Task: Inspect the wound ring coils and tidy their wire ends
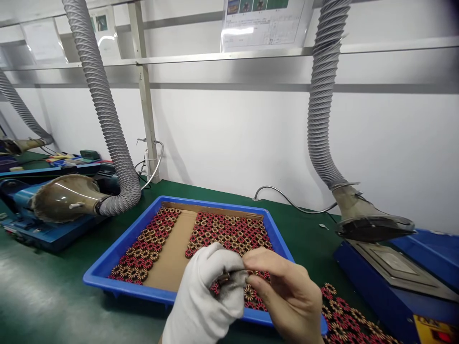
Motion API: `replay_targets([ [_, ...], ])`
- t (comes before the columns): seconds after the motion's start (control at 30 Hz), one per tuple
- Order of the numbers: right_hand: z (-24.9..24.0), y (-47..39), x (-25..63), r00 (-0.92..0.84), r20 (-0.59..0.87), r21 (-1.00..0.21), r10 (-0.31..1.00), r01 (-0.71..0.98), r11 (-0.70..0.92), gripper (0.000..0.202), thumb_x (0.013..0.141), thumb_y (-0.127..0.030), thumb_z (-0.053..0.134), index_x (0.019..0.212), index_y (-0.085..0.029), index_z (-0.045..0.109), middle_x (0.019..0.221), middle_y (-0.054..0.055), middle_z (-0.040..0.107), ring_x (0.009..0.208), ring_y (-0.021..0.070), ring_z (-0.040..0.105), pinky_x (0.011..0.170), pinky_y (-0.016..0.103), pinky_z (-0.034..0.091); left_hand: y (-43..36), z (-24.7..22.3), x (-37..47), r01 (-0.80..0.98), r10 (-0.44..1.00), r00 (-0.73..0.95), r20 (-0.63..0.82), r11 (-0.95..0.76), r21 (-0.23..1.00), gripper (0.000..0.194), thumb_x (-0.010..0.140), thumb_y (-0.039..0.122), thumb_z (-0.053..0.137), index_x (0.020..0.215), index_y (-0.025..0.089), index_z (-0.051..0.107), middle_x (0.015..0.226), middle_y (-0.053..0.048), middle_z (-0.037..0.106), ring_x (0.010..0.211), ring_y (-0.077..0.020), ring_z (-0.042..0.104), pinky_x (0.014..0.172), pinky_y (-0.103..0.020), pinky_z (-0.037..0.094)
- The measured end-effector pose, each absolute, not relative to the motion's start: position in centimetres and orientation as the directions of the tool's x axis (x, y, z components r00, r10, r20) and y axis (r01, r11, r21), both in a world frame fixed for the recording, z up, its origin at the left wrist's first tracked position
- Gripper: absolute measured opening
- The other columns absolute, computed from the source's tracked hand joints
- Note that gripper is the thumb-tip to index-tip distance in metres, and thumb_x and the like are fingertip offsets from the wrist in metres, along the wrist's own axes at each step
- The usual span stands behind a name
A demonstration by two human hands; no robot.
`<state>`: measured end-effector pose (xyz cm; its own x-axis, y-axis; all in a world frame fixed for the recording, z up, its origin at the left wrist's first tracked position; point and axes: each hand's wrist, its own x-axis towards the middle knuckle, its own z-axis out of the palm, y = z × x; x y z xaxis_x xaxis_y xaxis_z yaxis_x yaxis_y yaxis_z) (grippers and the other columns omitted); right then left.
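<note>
My left hand (pixel 211 291), in a white glove with dirty grey fingertips, is closed in front of the blue tray (pixel 124 290). Something small and dark shows between its fingers, too hidden to name. My bare right hand (pixel 287 291) pinches at the left fingertips, where a thin, copper-coloured bit shows between thumb and forefinger. Behind both hands, the tray holds rows of small round parts (pixel 229 231) with red or tan windings, laid on brown cardboard (pixel 172 248).
More wound parts (pixel 346 317) lie on the green table (pixel 301 227) at the right. Beside them stands a blue machine (pixel 387 286) under a hose hood (pixel 373 222). Another hood (pixel 68 198) and blue machine are at the left.
</note>
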<state>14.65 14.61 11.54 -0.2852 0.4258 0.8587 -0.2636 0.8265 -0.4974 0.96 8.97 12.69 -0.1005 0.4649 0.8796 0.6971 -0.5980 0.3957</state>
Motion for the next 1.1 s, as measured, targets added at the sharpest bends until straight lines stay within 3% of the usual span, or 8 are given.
replay_targets([
  [0.13, 11.9, 14.7, 14.6, -0.297, 0.895, -0.407, 0.332, -0.244, 0.880, 0.035, 0.083, 0.000, 0.065, 0.108, -0.025, 0.071, 0.082, 0.003, 0.075, 0.075, 0.0185, 0.069, 0.072, 0.029, 0.057, 9.0, 12.6, 0.8, 0.705, 0.430, -0.107, 0.896, -0.603, 0.373, 0.024, 0.070, 0.003, 0.047, 0.080, 0.024, 0.055, 0.068, 0.007, 0.067, 0.063, -0.0074, 0.064, 0.072, -0.014, 0.052],
  [0.47, 12.3, 14.7, 15.2, -0.331, 0.912, -0.307, 0.243, -0.157, 0.939, 0.030, 0.084, 0.002, 0.061, 0.102, -0.021, 0.068, 0.079, 0.003, 0.073, 0.074, 0.0178, 0.069, 0.073, 0.030, 0.057, 8.8, 12.8, 0.7, 0.645, 0.564, -0.055, 0.824, -0.610, 0.460, 0.019, 0.070, 0.006, 0.044, 0.070, 0.020, 0.057, 0.063, 0.003, 0.064, 0.058, -0.0093, 0.061, 0.063, -0.017, 0.051],
  [0.57, 12.4, 14.4, 15.5, -0.368, 0.907, -0.221, 0.206, 0.001, 0.975, 0.024, 0.082, 0.003, 0.056, 0.091, -0.018, 0.065, 0.075, 0.004, 0.069, 0.072, 0.0175, 0.066, 0.070, 0.029, 0.054, 8.7, 12.6, 0.7, 0.735, 0.558, 0.004, 0.830, -0.564, 0.376, 0.017, 0.072, 0.007, 0.045, 0.070, 0.019, 0.056, 0.061, 0.001, 0.057, 0.056, -0.0122, 0.055, 0.057, -0.023, 0.048],
  [0.63, 12.4, 14.1, 15.5, -0.382, 0.856, -0.356, 0.348, 0.052, 0.933, 0.018, 0.087, -0.004, 0.053, 0.078, -0.018, 0.060, 0.067, 0.002, 0.062, 0.062, 0.0148, 0.059, 0.058, 0.025, 0.047, 8.5, 12.7, 0.7, 0.839, 0.502, 0.077, 0.862, -0.500, 0.216, 0.016, 0.075, 0.009, 0.048, 0.070, 0.018, 0.059, 0.060, -0.002, 0.055, 0.054, -0.0151, 0.052, 0.052, -0.026, 0.044],
  [0.73, 12.1, 14.0, 15.0, -0.524, 0.507, -0.854, 0.684, -0.198, 0.481, 0.033, 0.098, -0.026, 0.048, 0.066, -0.020, 0.048, 0.050, -0.005, 0.042, 0.042, 0.0092, 0.042, 0.042, 0.020, 0.033, 8.1, 13.0, 0.7, 0.922, 0.377, 0.212, 0.901, -0.384, -0.056, 0.015, 0.079, 0.012, 0.051, 0.076, 0.016, 0.065, 0.061, -0.007, 0.059, 0.054, -0.0193, 0.053, 0.051, -0.031, 0.044],
  [0.83, 11.6, 14.3, 14.6, -0.734, 0.323, -0.872, 0.597, -0.476, -0.114, 0.044, 0.099, -0.038, 0.045, 0.060, -0.021, 0.039, 0.039, -0.011, 0.024, 0.029, 0.0062, 0.028, 0.032, 0.018, 0.020, 7.9, 13.2, 0.7, 0.921, 0.365, 0.177, 0.914, -0.389, -0.023, 0.015, 0.079, 0.010, 0.050, 0.074, 0.016, 0.063, 0.060, -0.006, 0.058, 0.054, -0.0181, 0.053, 0.052, -0.031, 0.044],
  [0.93, 11.3, 14.5, 14.9, -0.583, 0.486, -0.824, 0.651, -0.554, 0.120, 0.041, 0.099, -0.035, 0.049, 0.061, -0.019, 0.050, 0.045, -0.006, 0.039, 0.040, 0.0082, 0.042, 0.042, 0.018, 0.033, 8.1, 13.2, 0.7, 0.845, 0.445, 0.027, 0.895, -0.488, 0.217, 0.017, 0.076, 0.006, 0.047, 0.070, 0.019, 0.057, 0.059, -0.001, 0.054, 0.053, -0.0136, 0.050, 0.053, -0.025, 0.043],
  [1.1, 11.3, 14.4, 15.7, -0.489, 0.619, -0.778, 0.614, -0.276, 0.564, 0.008, 0.091, -0.028, 0.067, 0.099, -0.029, 0.068, 0.085, 0.000, 0.066, 0.081, 0.0164, 0.059, 0.074, 0.026, 0.046, 8.5, 13.2, 0.7, 0.662, 0.552, -0.048, 0.832, -0.607, 0.440, 0.016, 0.074, 0.007, 0.045, 0.071, 0.021, 0.052, 0.058, 0.005, 0.053, 0.052, -0.0082, 0.050, 0.050, -0.016, 0.041],
])
